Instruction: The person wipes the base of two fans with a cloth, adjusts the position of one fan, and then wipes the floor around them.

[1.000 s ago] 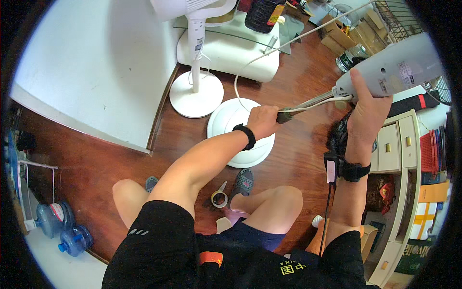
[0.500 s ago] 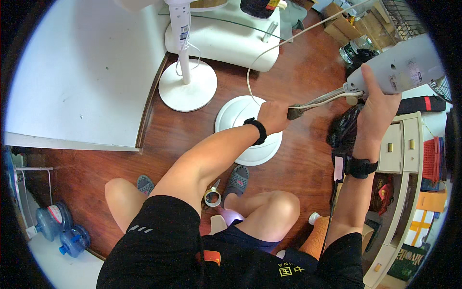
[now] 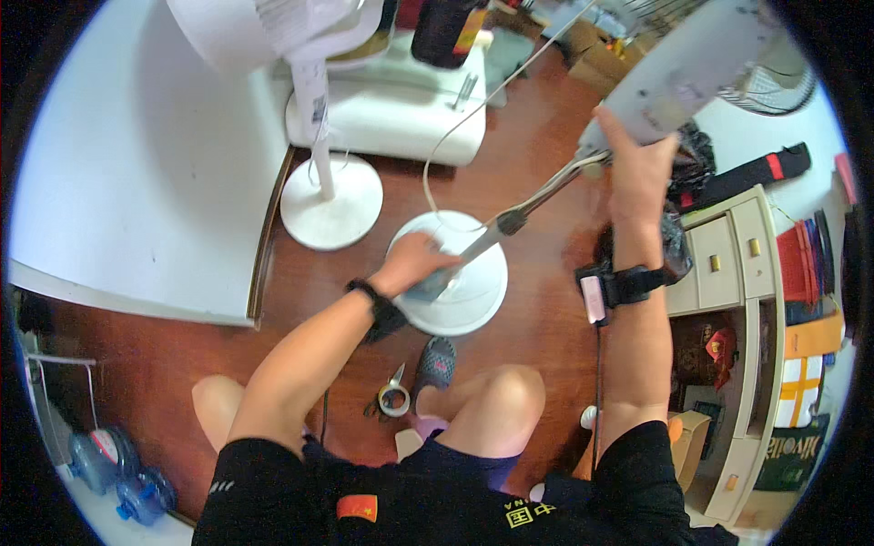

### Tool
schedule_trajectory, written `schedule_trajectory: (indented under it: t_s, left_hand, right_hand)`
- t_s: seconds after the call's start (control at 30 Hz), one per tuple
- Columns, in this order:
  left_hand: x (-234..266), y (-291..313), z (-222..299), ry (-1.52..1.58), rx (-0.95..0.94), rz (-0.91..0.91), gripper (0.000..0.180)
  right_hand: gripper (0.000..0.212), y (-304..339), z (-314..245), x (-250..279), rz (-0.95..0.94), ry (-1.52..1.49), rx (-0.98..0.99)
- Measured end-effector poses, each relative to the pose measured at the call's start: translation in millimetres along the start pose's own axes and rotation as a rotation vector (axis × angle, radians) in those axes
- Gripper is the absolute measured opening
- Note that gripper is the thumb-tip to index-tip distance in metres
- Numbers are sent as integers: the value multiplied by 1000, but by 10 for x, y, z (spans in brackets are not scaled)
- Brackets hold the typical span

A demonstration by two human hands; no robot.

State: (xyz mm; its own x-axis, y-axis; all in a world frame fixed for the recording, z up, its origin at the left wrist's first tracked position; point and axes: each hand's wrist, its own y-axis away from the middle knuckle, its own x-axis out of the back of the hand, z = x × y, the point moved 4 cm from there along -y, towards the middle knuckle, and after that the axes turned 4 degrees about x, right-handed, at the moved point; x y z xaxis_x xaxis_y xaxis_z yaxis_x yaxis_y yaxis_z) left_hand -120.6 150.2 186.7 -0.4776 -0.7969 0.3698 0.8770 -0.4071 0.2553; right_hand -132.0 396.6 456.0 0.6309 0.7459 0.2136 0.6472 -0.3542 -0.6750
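Observation:
A white standing fan leans diagonally in front of me. My right hand (image 3: 640,177) grips the underside of its pale grey housing (image 3: 665,86), with the thumb up along the side. From there a thin metal rod (image 3: 555,184) and a white cord run down to a grey collar (image 3: 512,222) on the wider pole (image 3: 481,244). My left hand (image 3: 414,262) is closed round the lower pole, just over the round white base (image 3: 478,296). Motion blurs this hand a little, and the pole's lower end is partly hidden by it.
A second white standing fan (image 3: 319,127) stands at the left by a white panel (image 3: 109,182). Scissors and a tape roll (image 3: 393,400) lie near my foot. A cream drawer cabinet (image 3: 719,264) stands on the right, with black bags (image 3: 678,241) beside it. Water jugs (image 3: 141,496) sit at lower left.
My left hand has moved from the collar down the pole toward the base. My right hand still holds the housing. The whole view has shifted, bringing more of the second fan into sight.

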Motion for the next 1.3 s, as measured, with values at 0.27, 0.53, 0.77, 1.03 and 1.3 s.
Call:
schedule_trajectory:
  t_s: [0.27, 0.53, 0.77, 1.03, 1.3]
  left_hand:
    - [378, 1173, -379, 905, 294, -121, 33]
    - [298, 1707, 426, 1232, -32, 34, 30]
    - [145, 2224, 504, 1440, 4, 191, 29]
    - [10, 2476, 102, 1337, -76, 229, 25]
    - [-286, 2536, 100, 1377, 66, 230, 23]
  right_hand:
    - [78, 922, -436, 108, -21, -45, -9]
    - [55, 2635, -1205, -456, -576, 200, 38]
    - [60, 3159, -1294, -574, -614, 37, -106]
    - [27, 3381, -1477, -297, -429, 85, 418]
    - [18, 3392, -1353, -108, -449, 42, 273]
